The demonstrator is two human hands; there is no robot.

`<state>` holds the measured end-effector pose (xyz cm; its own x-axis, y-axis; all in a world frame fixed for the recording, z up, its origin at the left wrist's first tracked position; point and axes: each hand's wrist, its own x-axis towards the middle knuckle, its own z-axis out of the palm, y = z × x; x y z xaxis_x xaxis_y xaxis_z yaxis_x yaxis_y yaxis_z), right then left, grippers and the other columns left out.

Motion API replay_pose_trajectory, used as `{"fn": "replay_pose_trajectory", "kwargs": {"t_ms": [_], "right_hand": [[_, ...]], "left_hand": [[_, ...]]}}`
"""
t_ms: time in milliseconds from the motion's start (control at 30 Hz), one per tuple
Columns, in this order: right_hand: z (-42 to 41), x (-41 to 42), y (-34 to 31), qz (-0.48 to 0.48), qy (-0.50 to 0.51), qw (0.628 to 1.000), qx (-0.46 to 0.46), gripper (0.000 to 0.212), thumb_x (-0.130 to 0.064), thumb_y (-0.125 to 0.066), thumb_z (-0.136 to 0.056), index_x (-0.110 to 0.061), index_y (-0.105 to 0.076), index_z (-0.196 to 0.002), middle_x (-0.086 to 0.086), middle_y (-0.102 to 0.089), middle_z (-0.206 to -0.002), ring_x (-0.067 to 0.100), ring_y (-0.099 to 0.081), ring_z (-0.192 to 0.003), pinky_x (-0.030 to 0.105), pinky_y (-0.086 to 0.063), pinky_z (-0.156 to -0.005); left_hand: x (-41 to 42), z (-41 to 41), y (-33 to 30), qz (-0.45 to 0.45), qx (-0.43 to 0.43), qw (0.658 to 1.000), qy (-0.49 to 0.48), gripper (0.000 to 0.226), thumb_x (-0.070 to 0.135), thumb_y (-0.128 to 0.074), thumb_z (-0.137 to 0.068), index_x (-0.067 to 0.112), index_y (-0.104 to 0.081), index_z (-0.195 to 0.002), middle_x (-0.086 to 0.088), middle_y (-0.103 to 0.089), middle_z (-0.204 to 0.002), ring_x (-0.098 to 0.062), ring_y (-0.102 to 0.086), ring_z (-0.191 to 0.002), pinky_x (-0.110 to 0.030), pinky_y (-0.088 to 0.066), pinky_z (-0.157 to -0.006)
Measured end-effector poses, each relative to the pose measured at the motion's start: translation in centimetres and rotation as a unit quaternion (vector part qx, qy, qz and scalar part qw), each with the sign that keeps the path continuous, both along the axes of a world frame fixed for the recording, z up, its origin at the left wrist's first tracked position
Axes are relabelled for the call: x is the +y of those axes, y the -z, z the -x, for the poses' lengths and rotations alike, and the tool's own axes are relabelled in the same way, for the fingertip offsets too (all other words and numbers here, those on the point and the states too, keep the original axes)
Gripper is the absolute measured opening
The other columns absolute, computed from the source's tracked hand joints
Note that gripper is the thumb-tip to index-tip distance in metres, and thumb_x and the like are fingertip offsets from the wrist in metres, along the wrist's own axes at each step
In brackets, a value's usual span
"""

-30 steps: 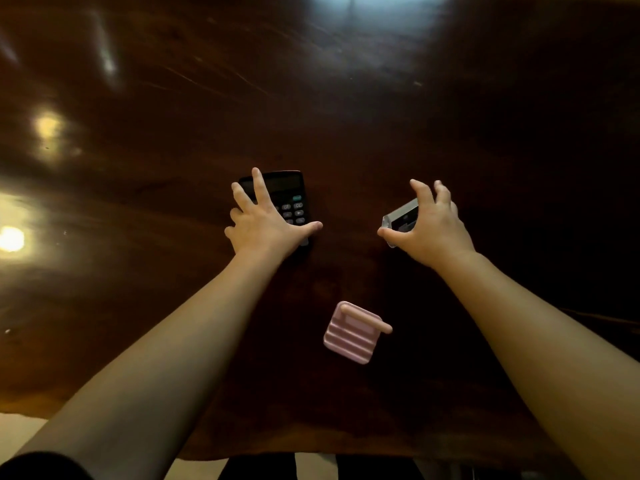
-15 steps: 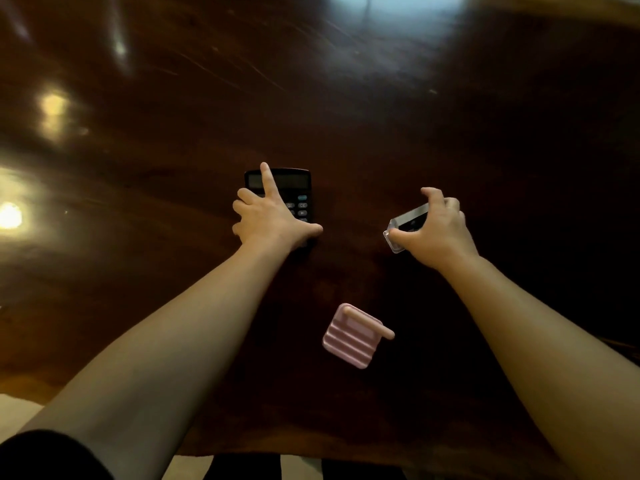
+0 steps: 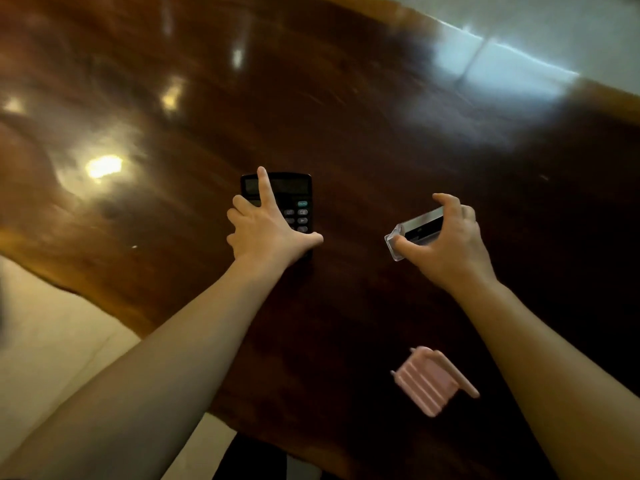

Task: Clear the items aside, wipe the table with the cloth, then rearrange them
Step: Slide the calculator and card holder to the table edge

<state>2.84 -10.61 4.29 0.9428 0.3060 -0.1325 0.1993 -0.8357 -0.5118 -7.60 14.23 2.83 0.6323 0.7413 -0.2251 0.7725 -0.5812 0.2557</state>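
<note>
Dark glossy counter carries all three things. Left hand lies spread flat on the calculator at center; it may skid. Right hand pinches a clear box at 3 o'clock, liable to slip. Pink rack lies at 5 o'clock.

Dim; glare on table; blurred

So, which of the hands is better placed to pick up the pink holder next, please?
Probably the right hand: the pink holder lies beside its forearm, though it grips a clear case. The left hand presses the calculator.
</note>
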Motion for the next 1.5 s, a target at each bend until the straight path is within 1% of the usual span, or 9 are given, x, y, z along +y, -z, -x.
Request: {"fn": "replay_pose_trajectory", "kwargs": {"t_ms": [233,367,467,600,733,800,1100,1400,1500], "right_hand": [[1.7,12.7,-0.9,-0.013,-0.102,0.995,-0.010,0.101,-0.068,-0.078,-0.065,-0.032,-0.029,-0.146,0.007,-0.041,-0.141,0.027,-0.043,-0.128,0.034,-0.042,-0.086],[3.4,20.2,-1.1,-0.019,-0.157,0.987,-0.012,0.102,-0.070,-0.077,-0.066,-0.032,-0.028,-0.146,0.006,-0.041,-0.140,0.025,-0.043,-0.127,0.041,-0.049,-0.092],[5.0,25.6,-1.2,-0.025,-0.194,0.981,-0.010,0.100,-0.069,-0.077,-0.068,-0.032,-0.027,-0.147,0.004,-0.039,-0.141,0.025,-0.041,-0.128,0.044,-0.050,-0.097],[7.1,32.1,-0.9,-0.028,-0.245,0.969,-0.001,0.100,-0.065,-0.078,-0.071,-0.028,-0.027,-0.149,0.004,-0.037,-0.143,0.024,-0.039,-0.129,0.041,-0.047,-0.099],[8.9,37.2,-0.1,-0.020,-0.277,0.961,0.006,0.101,-0.062,-0.079,-0.073,-0.027,-0.026,-0.151,0.005,-0.036,-0.144,0.026,-0.037,-0.131,0.042,-0.044,-0.100],[9.8,39.5,0.7,-0.012,-0.288,0.957,0.010,0.101,-0.061,-0.079,-0.073,-0.026,-0.026,-0.151,0.006,-0.035,-0.146,0.027,-0.037,-0.132,0.043,-0.043,-0.102],[13.0,46.3,4.5,0.016,-0.313,0.949,0.028,0.098,-0.061,-0.078,-0.074,-0.026,-0.028,-0.150,0.007,-0.036,-0.146,0.028,-0.037,-0.132,0.042,-0.045,-0.098],[14.2,47.9,7.0,0.028,-0.313,0.949,0.013,0.099,-0.066,-0.076,-0.073,-0.025,-0.028,-0.150,0.007,-0.037,-0.145,0.028,-0.036,-0.131,0.042,-0.046,-0.096],[13.9,47.9,7.0,0.029,-0.319,0.947,0.029,0.102,-0.067,-0.076,-0.073,-0.027,-0.026,-0.152,0.007,-0.036,-0.149,0.028,-0.036,-0.134,0.046,-0.046,-0.099]], "left_hand": [[10.4,6.8,-0.6,-0.016,-0.012,0.994,-0.103,0.147,0.083,-0.070,-0.043,0.036,0.021,-0.149,-0.026,-0.027,-0.143,-0.045,-0.035,-0.124,-0.061,-0.047,-0.088],[16.0,10.4,-0.4,-0.028,-0.018,0.987,-0.159,0.146,0.083,-0.068,-0.042,0.035,0.019,-0.150,-0.026,-0.031,-0.140,-0.045,-0.037,-0.121,-0.058,-0.048,-0.086],[19.8,12.8,-0.2,-0.035,-0.020,0.981,-0.191,0.146,0.085,-0.065,-0.041,0.035,0.017,-0.151,-0.025,-0.034,-0.138,-0.044,-0.038,-0.120,-0.056,-0.047,-0.086],[24.4,15.1,0.5,-0.038,-0.020,0.972,-0.232,0.146,0.084,-0.068,-0.040,0.037,0.017,-0.149,-0.024,-0.028,-0.147,-0.046,-0.034,-0.129,-0.058,-0.043,-0.093],[27.6,16.5,1.5,-0.036,-0.029,0.965,-0.258,0.145,0.081,-0.073,-0.043,0.038,0.015,-0.149,-0.024,-0.021,-0.153,-0.045,-0.027,-0.137,-0.063,-0.042,-0.095],[29.0,17.2,2.1,-0.032,-0.031,0.962,-0.269,0.146,0.080,-0.075,-0.043,0.037,0.016,-0.150,-0.025,-0.021,-0.153,-0.046,-0.026,-0.138,-0.065,-0.042,-0.095],[31.6,18.2,4.8,-0.009,-0.035,0.960,-0.276,0.147,0.081,-0.076,-0.045,0.035,0.015,-0.151,-0.025,-0.025,-0.150,-0.046,-0.029,-0.136,-0.066,-0.043,-0.095],[31.3,18.0,6.1,-0.010,-0.024,0.965,-0.261,0.148,0.091,-0.065,-0.044,0.033,0.019,-0.151,-0.027,-0.032,-0.145,-0.045,-0.035,-0.131,-0.065,-0.044,-0.092],[31.1,18.1,6.4,-0.021,-0.019,0.967,-0.254,0.145,0.093,-0.062,-0.044,0.033,0.016,-0.152,-0.027,-0.032,-0.145,-0.046,-0.035,-0.130,-0.064,-0.043,-0.092]]}}
